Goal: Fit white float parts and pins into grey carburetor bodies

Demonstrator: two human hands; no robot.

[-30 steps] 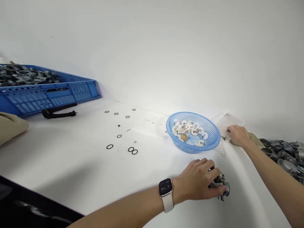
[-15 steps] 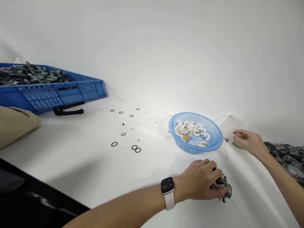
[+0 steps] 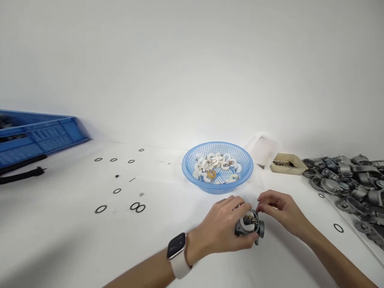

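My left hand point(image 3: 225, 224) wraps round a small dark grey housing point(image 3: 261, 229) on the white table, its open face turned up. Inside it sits a white C-shaped part point(image 3: 246, 226) with brass-coloured bits in its middle. My right hand point(image 3: 280, 210) is just right of the housing, thumb and fingertips pinched together close to its rim. Whatever the pinch holds is too small to make out. Behind both hands stands a round blue plastic basket point(image 3: 192, 178) with several white C-shaped parts point(image 3: 207, 164) in it.
A cream tray point(image 3: 289, 170) of small metal pieces lies beyond my right hand, loose screws point(image 3: 261, 166) beside it. Grey housings point(image 3: 351, 180) are heaped at right. Black rings point(image 3: 101, 209) lie scattered at left, near a blue crate point(image 3: 45, 136) and a black handle-like piece point(image 3: 24, 175).
My right hand has come back from beside the small tray to the housing, its fingers pinched. My left hand still holds the housing. The view has swung right.
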